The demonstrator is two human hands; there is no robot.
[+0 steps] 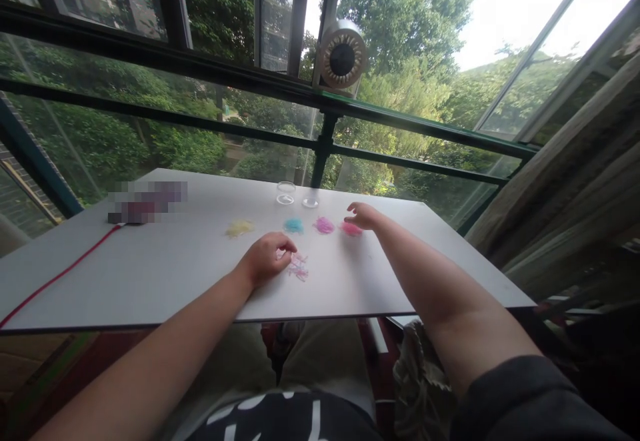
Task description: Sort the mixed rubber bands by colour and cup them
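Observation:
My left hand (270, 257) rests on the white table (190, 287) with its fingers curled together. Its fingertips are at the edge of a loose mixed pile of thin pink and pale strands (299, 267), which look like tiny rubber bands. Whatever those fingers hold, if anything, is hidden. Over a pinkish-red pile (351, 229) hovers my right hand (363, 216), finger and thumb apart, with nothing visible between them. Farther left in the same row lie a purple pile (324, 225), a blue pile (293, 225) and a yellow pile (239, 229).
Behind the piles stand a clear round container (286, 193) and a clear shallow dish or lid (311, 201). A blurred-out object (147, 202) with a red cord (65, 277) lies at the left. A railing (325, 139) and windows border the far side; a curtain (575, 161) hangs right.

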